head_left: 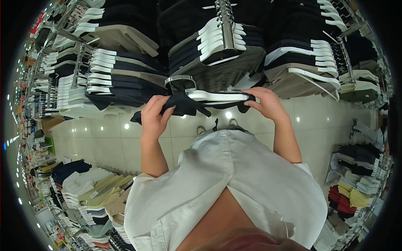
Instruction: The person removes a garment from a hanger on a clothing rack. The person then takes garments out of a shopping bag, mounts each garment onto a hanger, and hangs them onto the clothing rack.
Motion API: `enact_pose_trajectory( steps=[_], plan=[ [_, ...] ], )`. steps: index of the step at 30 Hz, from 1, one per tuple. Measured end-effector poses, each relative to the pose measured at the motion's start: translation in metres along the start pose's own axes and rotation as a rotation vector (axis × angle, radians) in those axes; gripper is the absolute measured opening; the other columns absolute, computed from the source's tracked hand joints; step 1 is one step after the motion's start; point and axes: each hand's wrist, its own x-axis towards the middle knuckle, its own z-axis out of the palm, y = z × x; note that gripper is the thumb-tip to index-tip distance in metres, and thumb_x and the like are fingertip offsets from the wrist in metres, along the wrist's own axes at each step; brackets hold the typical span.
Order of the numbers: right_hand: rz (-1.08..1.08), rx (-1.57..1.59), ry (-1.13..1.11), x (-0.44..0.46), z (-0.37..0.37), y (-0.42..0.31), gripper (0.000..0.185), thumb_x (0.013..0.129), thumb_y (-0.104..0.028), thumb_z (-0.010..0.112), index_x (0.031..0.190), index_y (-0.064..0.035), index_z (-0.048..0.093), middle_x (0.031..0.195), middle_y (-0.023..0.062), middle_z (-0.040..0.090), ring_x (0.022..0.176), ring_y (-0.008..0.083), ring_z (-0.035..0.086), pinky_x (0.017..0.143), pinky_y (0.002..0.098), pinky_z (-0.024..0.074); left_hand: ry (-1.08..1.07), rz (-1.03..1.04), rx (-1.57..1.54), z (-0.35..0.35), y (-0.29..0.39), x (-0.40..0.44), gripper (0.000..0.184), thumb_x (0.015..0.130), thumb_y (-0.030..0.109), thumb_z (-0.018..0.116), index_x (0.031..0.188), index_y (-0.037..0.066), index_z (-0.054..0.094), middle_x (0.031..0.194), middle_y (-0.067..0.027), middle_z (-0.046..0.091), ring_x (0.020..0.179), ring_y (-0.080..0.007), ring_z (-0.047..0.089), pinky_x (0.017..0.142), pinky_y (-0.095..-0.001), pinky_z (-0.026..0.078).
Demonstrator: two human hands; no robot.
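In front of my body, both hands hold a dark garment point(181, 103) on a white hanger point(217, 98). My left hand point(154, 116) is closed around the bunched cloth at the left end. On the right, my right hand point(268, 104) pinches the garment at the hanger's other end, thumb below and fingers above. A curved metal hook point(180, 78) rises above the hanger's left part. Just beyond, a dark grey garment point(228, 73) hangs on the middle rack arm. The garment's exact kind is hard to make out.
Several white hangers point(221, 39) crowd the metal rack arm point(227, 31) ahead. Hanging clothes point(125, 77) flank it left, and a beige garment point(289, 79) hangs right. Behind me stand racks with olive shirts point(104, 188) and red clothes point(340, 200). Pale tiles point(100, 142) cover the floor.
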Motion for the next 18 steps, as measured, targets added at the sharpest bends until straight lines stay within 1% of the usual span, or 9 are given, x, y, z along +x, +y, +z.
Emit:
enact_pose_trajectory(
  steps=[2,5,8,11,18],
  plan=[
    [-0.079,-0.009,0.072,0.002,0.002,-0.005,0.038,0.083,-0.014,0.085,0.119,-0.0070,0.075,0.107,0.0109,0.076,0.099,0.0335,0.069,0.088,0.0411,0.0549,-0.014,-0.004,-0.008,0.001,0.003,0.000,0.030,0.076,-0.007,0.082,0.103,-0.003,0.071,0.099,-0.0131,0.071,0.088,-0.0283,0.069,0.078,-0.0334,0.055],
    [-0.130,-0.016,0.082,0.005,0.004,-0.008,0.037,0.082,-0.016,0.085,0.116,-0.0068,0.075,0.106,0.0106,0.075,0.098,0.0334,0.069,0.086,0.0411,0.0546,-0.040,-0.012,-0.024,0.007,0.004,-0.001,0.028,0.076,-0.006,0.082,0.102,-0.003,0.072,0.099,-0.0127,0.071,0.088,-0.0280,0.070,0.077,-0.0333,0.056],
    [-0.121,-0.020,0.049,0.009,0.008,-0.010,0.038,0.084,-0.022,0.084,0.119,-0.0100,0.074,0.106,0.0097,0.074,0.100,0.0337,0.068,0.088,0.0423,0.0533,-0.070,-0.031,-0.010,0.013,0.007,0.001,0.027,0.079,-0.003,0.081,0.105,0.000,0.073,0.099,-0.0112,0.072,0.086,-0.0266,0.071,0.074,-0.0325,0.056],
    [-0.131,-0.025,0.074,0.012,0.013,-0.018,0.037,0.084,-0.023,0.084,0.117,-0.0094,0.073,0.104,0.0094,0.073,0.098,0.0345,0.068,0.087,0.0424,0.0535,-0.082,-0.009,0.002,0.018,0.013,0.005,0.030,0.081,-0.001,0.081,0.110,0.002,0.075,0.099,-0.0101,0.071,0.085,-0.0251,0.071,0.072,-0.0316,0.056],
    [-0.107,0.028,0.106,0.017,0.015,-0.035,0.035,0.085,-0.023,0.084,0.114,-0.0098,0.073,0.101,0.0090,0.071,0.094,0.0334,0.069,0.081,0.0403,0.0549,-0.084,0.024,-0.031,0.041,0.017,0.007,0.030,0.082,0.002,0.083,0.111,0.003,0.075,0.099,-0.0097,0.071,0.084,-0.0260,0.070,0.071,-0.0324,0.055]
  ],
)
